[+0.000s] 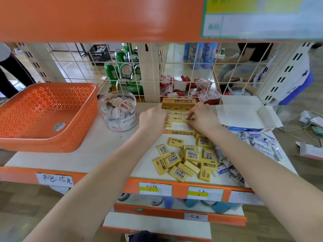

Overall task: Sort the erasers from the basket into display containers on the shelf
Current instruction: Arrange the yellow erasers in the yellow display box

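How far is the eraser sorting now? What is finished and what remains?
Done: the orange basket shows no erasers. In hand: the left hand and right hand set yellow erasers in rows in the yellow box. Left: loose yellow erasers and the blue-white pile lie on the shelf.

Green cans [111, 72]: some upright, some lying, behind the wire grid [174, 74], left of centre.
Red-and-white packs [202, 84]: loose heap behind the grid, right of the cans.
Black crate [100, 53]: on the floor, far back.
Blue bottles [201, 53]: upright beyond the packs.
Price label [54, 179]: white, handwritten, lower left.
Cables [297, 123]: on the floor, right.
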Available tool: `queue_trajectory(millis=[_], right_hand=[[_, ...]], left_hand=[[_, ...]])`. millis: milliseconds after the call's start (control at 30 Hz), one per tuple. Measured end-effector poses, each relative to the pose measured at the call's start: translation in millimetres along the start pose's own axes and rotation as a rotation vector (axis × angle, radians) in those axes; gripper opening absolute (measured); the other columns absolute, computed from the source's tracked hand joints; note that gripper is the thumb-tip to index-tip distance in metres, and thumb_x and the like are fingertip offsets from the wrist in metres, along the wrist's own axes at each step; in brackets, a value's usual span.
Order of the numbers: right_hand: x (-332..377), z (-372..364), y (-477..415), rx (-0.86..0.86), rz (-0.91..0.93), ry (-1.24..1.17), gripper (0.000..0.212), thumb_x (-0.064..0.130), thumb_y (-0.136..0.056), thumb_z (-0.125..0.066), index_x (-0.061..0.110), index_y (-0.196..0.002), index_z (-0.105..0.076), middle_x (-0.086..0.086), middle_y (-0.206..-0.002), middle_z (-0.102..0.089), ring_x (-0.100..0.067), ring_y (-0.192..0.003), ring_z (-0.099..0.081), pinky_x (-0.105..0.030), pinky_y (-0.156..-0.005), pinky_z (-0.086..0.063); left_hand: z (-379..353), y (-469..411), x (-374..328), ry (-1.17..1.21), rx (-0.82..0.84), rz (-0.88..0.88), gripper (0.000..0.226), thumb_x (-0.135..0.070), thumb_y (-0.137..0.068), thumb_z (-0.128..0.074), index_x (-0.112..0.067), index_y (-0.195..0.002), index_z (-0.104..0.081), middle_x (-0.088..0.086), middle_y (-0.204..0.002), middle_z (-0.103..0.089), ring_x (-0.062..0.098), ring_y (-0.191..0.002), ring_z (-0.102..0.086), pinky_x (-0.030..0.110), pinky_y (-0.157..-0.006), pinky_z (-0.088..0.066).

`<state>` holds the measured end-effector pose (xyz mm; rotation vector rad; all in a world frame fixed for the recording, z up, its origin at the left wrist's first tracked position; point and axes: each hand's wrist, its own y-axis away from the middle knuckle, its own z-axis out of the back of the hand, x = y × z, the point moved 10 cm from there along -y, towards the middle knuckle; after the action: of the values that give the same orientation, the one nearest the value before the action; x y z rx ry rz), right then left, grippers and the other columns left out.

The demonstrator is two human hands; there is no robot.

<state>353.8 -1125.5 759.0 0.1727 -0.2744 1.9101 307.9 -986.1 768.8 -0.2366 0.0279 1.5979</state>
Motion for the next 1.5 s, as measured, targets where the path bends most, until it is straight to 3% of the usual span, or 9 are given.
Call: queue_trajectory(millis=[267,567,700,767,867,1000,1100,1367,1500], right_hand=[[-1,2,0,0.001,-0.03,0.025,0.016,0.031,-0.086,-0.065,0.023,-0.099,-0.071,-0.001,-0.109,-0.062,-0.024,-0.109,-0.046,-0.036,-0.08,-0.044],[7,-5,7,0.114,0.117,0.088,0.028,0.025,-0.093,-0.047,0.018,-0.111,-0.068,-0.002,-0.109,-0.061,-0.021,-0.096,-0.058,-0.029,-0.073,-0.046],[6,8,19,0.095,0.19,0.002,0.034,0.03,-0.092,-0.053,0.019,-0.123,-0.061,-0.003,-0.128,-0.053,-0.02,-0.116,-0.047,-0.032,-0.096,-0.036],[7,20,28,0.086,0.235,-0.08,0.032,0.027,-0.091,-0.056,0.018,-0.121,-0.062,-0.001,-0.127,-0.054,-0.02,-0.117,-0.046,-0.028,-0.096,-0.031],[0,34,40,0.086,0.279,-0.113,0.028,0.021,-0.089,-0.06,0.02,-0.116,-0.066,0.002,-0.119,-0.059,-0.017,-0.111,-0.05,-0.023,-0.09,-0.03],[-13,34,52,0.151,0.277,-0.087,0.022,0.021,-0.087,-0.063,0.019,-0.108,-0.07,0.003,-0.11,-0.067,-0.015,-0.103,-0.057,-0.024,-0.086,-0.037],[-18,29,63,0.217,0.261,-0.067,0.022,0.027,-0.087,-0.063,0.022,-0.108,-0.07,0.006,-0.109,-0.067,-0.01,-0.1,-0.056,-0.021,-0.084,-0.036],[-14,21,76,0.202,0.248,0.028,0.026,0.022,-0.089,-0.059,0.021,-0.114,-0.067,0.001,-0.109,-0.067,-0.016,-0.099,-0.056,-0.028,-0.085,-0.043],[-19,38,76,0.125,0.232,-0.133,0.027,0.011,-0.085,-0.059,0.019,-0.108,-0.069,0.003,-0.102,-0.064,-0.015,-0.096,-0.056,-0.02,-0.082,-0.038]], left_hand=[[-4,1,9,0.081,0.067,0.027,0.021,-0.031,-0.087,-0.066,-0.027,-0.107,-0.066,-0.005,-0.108,-0.065,0.017,-0.098,-0.059,0.026,-0.068,-0.036],[2,4,10,0.133,0.075,0.055,0.021,-0.026,-0.094,-0.054,-0.027,-0.11,-0.067,-0.005,-0.111,-0.067,0.017,-0.097,-0.061,0.03,-0.071,-0.049],[15,14,1,0.193,0.004,0.02,0.027,-0.027,-0.096,-0.047,-0.025,-0.116,-0.064,-0.005,-0.112,-0.066,0.017,-0.098,-0.059,0.029,-0.07,-0.045],[18,19,-8,0.273,0.007,-0.026,0.027,-0.029,-0.095,-0.05,-0.025,-0.118,-0.063,-0.008,-0.114,-0.065,0.014,-0.099,-0.057,0.029,-0.074,-0.045],[18,27,-30,0.397,0.094,-0.122,0.025,-0.031,-0.092,-0.058,-0.026,-0.115,-0.064,-0.011,-0.112,-0.065,0.008,-0.1,-0.057,0.025,-0.087,-0.043],[8,40,-64,0.443,0.265,-0.228,0.027,-0.031,-0.087,-0.065,-0.025,-0.114,-0.065,-0.016,-0.105,-0.064,-0.001,-0.089,-0.06,0.02,-0.086,-0.049],[-4,48,-80,0.387,0.351,-0.243,0.033,-0.031,-0.088,-0.064,-0.021,-0.119,-0.062,-0.01,-0.103,-0.065,0.003,-0.091,-0.061,0.017,-0.085,-0.044],[-13,47,-85,0.382,0.268,-0.185,0.035,-0.024,-0.09,-0.063,-0.017,-0.123,-0.06,0.001,-0.118,-0.065,0.012,-0.1,-0.063,0.025,-0.09,-0.048],[-9,47,-82,0.443,0.203,-0.166,0.042,-0.034,-0.088,-0.064,-0.024,-0.128,-0.055,-0.004,-0.121,-0.063,0.01,-0.104,-0.06,0.025,-0.088,-0.046]])
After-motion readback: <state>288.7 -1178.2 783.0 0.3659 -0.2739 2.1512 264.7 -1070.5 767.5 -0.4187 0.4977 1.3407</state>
